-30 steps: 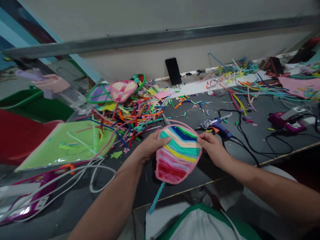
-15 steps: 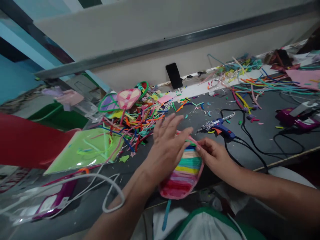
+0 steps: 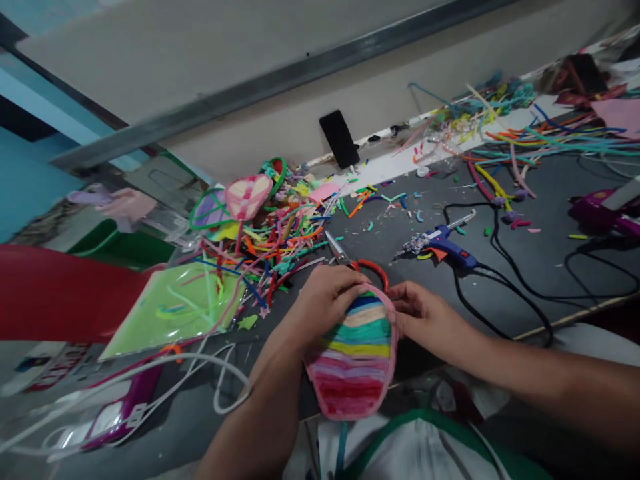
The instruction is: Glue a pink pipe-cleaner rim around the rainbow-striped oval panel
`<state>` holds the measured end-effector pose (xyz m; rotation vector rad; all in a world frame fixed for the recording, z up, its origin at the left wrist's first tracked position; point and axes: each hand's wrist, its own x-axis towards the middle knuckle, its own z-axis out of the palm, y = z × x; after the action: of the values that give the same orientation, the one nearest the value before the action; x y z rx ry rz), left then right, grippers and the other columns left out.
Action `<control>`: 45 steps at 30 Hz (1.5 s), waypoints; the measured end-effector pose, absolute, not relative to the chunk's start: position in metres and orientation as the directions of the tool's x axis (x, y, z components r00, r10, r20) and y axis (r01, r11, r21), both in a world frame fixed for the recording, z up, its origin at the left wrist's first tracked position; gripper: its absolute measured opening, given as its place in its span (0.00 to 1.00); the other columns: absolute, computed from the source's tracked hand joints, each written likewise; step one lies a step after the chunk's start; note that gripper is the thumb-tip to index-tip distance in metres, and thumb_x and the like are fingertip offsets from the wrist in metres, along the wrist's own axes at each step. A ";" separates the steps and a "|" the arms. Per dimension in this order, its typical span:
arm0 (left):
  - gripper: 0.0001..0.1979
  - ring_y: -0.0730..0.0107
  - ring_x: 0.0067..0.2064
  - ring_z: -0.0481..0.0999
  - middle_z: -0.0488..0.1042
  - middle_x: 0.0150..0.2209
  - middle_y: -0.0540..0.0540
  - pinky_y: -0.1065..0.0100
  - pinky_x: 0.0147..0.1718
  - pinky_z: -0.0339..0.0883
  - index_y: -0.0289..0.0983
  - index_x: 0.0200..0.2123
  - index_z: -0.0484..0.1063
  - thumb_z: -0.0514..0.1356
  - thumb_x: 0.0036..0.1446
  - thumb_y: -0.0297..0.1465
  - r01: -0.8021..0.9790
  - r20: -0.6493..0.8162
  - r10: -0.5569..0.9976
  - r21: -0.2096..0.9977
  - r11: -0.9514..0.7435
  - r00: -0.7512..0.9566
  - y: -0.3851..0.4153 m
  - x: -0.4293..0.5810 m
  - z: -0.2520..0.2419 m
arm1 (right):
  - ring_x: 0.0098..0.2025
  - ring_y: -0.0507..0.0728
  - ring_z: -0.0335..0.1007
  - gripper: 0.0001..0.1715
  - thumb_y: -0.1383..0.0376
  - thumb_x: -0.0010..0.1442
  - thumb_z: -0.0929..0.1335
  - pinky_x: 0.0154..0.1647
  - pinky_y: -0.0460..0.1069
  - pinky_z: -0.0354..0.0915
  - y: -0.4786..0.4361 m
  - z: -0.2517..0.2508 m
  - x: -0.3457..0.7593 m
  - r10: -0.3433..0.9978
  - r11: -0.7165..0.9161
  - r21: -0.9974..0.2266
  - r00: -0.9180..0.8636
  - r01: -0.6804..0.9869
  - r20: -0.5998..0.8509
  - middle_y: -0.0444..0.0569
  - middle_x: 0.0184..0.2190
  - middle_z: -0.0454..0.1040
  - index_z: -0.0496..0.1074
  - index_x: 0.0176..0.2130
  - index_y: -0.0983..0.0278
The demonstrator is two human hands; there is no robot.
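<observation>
A leaf-shaped craft piece [image 3: 356,360] with a pink rim and coloured pipe-cleaner stripes hangs over the near table edge. My left hand [image 3: 323,300] is closed on its upper left rim. My right hand [image 3: 420,313] pinches its upper right rim. A teal stem [image 3: 341,450] dangles below the piece. Red-handled scissors [image 3: 357,263] lie on the dark table [image 3: 525,267] just behind my left hand.
A blue glue gun [image 3: 443,243] with a black cord lies right of the scissors. A heap of cut pipe cleaners [image 3: 270,233] and a finished pink piece [image 3: 247,195] are behind left. A green sheet [image 3: 175,307], white cable [image 3: 210,370], a black phone [image 3: 339,139] also show.
My left hand lifted off the piece, passed open over it, then closed on its upper left rim. The piece has tilted down over the table edge. The scissors have come into sight.
</observation>
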<state>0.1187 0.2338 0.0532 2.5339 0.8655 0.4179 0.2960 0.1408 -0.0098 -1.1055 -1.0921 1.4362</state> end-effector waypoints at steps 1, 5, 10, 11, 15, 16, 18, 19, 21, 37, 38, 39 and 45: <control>0.11 0.66 0.38 0.77 0.80 0.36 0.45 0.68 0.40 0.64 0.38 0.38 0.78 0.56 0.62 0.33 0.518 0.136 0.655 0.502 -0.692 0.743 0.235 0.117 0.052 | 0.40 0.57 0.77 0.11 0.62 0.54 0.69 0.38 0.51 0.73 0.141 -0.009 0.296 0.991 -0.105 -0.984 -0.097 -0.146 -0.092 0.50 0.37 0.78 0.67 0.39 0.62; 0.13 0.65 0.42 0.77 0.79 0.42 0.44 0.67 0.43 0.66 0.39 0.47 0.76 0.56 0.62 0.31 0.551 0.122 0.709 0.544 -0.633 0.695 0.236 0.111 0.048 | 0.38 0.57 0.78 0.13 0.64 0.55 0.68 0.36 0.51 0.73 0.140 -0.009 0.294 0.998 -0.036 -0.999 -0.053 -0.007 -0.036 0.50 0.35 0.79 0.68 0.42 0.62; 0.15 0.65 0.45 0.76 0.78 0.44 0.42 0.67 0.45 0.67 0.38 0.49 0.76 0.56 0.61 0.29 0.499 0.144 0.677 0.570 -0.652 0.721 0.236 0.109 0.045 | 0.34 0.55 0.78 0.14 0.68 0.57 0.66 0.33 0.49 0.71 0.135 -0.012 0.291 0.999 0.040 -0.995 -0.036 0.088 0.037 0.47 0.33 0.79 0.67 0.45 0.61; 0.14 0.65 0.46 0.75 0.77 0.45 0.41 0.66 0.46 0.67 0.38 0.48 0.77 0.56 0.61 0.28 0.493 0.152 0.672 0.567 -0.660 0.725 0.237 0.108 0.044 | 0.34 0.55 0.78 0.14 0.68 0.58 0.66 0.33 0.48 0.71 0.135 -0.012 0.290 0.998 0.052 -0.993 -0.037 0.104 0.049 0.47 0.33 0.79 0.67 0.46 0.61; 0.14 0.63 0.50 0.73 0.74 0.48 0.40 0.64 0.49 0.66 0.38 0.45 0.79 0.55 0.61 0.26 0.475 0.189 0.658 0.552 -0.685 0.729 0.240 0.106 0.043 | 0.33 0.54 0.77 0.16 0.69 0.59 0.65 0.32 0.47 0.69 0.133 -0.013 0.290 0.996 0.082 -0.984 -0.051 0.158 0.075 0.46 0.32 0.79 0.65 0.48 0.61; 0.14 0.63 0.50 0.73 0.74 0.48 0.40 0.64 0.49 0.66 0.38 0.44 0.79 0.54 0.61 0.25 0.471 0.200 0.657 0.551 -0.689 0.727 0.240 0.106 0.043 | 0.32 0.53 0.77 0.16 0.69 0.60 0.65 0.31 0.47 0.69 0.133 -0.012 0.290 0.995 0.090 -0.981 -0.054 0.169 0.082 0.46 0.32 0.79 0.65 0.49 0.61; 0.15 0.63 0.50 0.74 0.74 0.48 0.41 0.63 0.49 0.66 0.38 0.43 0.80 0.54 0.60 0.24 0.465 0.219 0.659 0.552 -0.692 0.719 0.240 0.105 0.043 | 0.31 0.53 0.76 0.17 0.68 0.60 0.65 0.30 0.47 0.68 0.132 -0.011 0.291 0.993 0.106 -0.976 -0.062 0.188 0.096 0.45 0.31 0.79 0.63 0.50 0.61; 0.15 0.64 0.50 0.74 0.74 0.48 0.41 0.64 0.49 0.66 0.39 0.43 0.80 0.54 0.59 0.23 0.465 0.222 0.662 0.555 -0.690 0.716 0.240 0.105 0.043 | 0.31 0.53 0.76 0.18 0.68 0.61 0.65 0.30 0.47 0.68 0.131 -0.010 0.291 0.992 0.114 -0.974 -0.068 0.195 0.103 0.45 0.31 0.78 0.63 0.51 0.61; 0.16 0.64 0.49 0.74 0.75 0.47 0.42 0.64 0.49 0.66 0.39 0.42 0.80 0.54 0.58 0.22 0.471 0.220 0.669 0.559 -0.683 0.709 0.240 0.105 0.042 | 0.30 0.53 0.76 0.18 0.67 0.62 0.64 0.30 0.47 0.68 0.129 -0.010 0.291 0.990 0.131 -0.970 -0.078 0.205 0.117 0.45 0.30 0.78 0.62 0.52 0.61; 0.21 0.65 0.51 0.73 0.73 0.49 0.42 0.63 0.51 0.66 0.40 0.42 0.80 0.51 0.55 0.19 0.425 0.191 0.591 0.528 -0.735 0.784 0.245 0.104 0.038 | 0.31 0.52 0.75 0.16 0.63 0.63 0.64 0.30 0.46 0.67 0.131 -0.021 0.289 0.990 0.116 -0.977 -0.096 0.178 0.100 0.45 0.32 0.78 0.66 0.51 0.58; 0.20 0.64 0.52 0.72 0.73 0.50 0.42 0.62 0.53 0.65 0.40 0.45 0.79 0.51 0.57 0.21 0.433 0.189 0.604 0.538 -0.723 0.774 0.247 0.103 0.038 | 0.29 0.52 0.74 0.17 0.63 0.62 0.65 0.29 0.45 0.66 0.133 -0.020 0.289 0.993 0.098 -0.979 -0.081 0.178 0.084 0.44 0.29 0.77 0.66 0.51 0.59; 0.19 0.62 0.54 0.71 0.72 0.51 0.42 0.61 0.54 0.64 0.40 0.48 0.77 0.52 0.59 0.24 0.448 0.185 0.630 0.556 -0.700 0.754 0.249 0.101 0.038 | 0.27 0.52 0.73 0.18 0.63 0.61 0.65 0.28 0.45 0.66 0.135 -0.020 0.290 0.996 0.079 -0.982 -0.060 0.174 0.070 0.44 0.28 0.76 0.66 0.51 0.60; 0.29 0.57 0.48 0.75 0.73 0.52 0.38 0.61 0.44 0.71 0.35 0.59 0.65 0.60 0.57 0.40 0.564 -0.116 0.820 0.778 -0.276 0.561 0.261 0.089 0.038 | 0.23 0.51 0.68 0.26 0.66 0.57 0.65 0.23 0.45 0.62 0.144 -0.022 0.293 1.000 -0.013 -0.993 0.020 0.114 -0.010 0.41 0.22 0.73 0.62 0.56 0.64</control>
<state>0.0889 0.2614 0.0377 1.9738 1.1134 0.3939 0.2931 0.1440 -0.0215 -1.3110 -1.2727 1.1469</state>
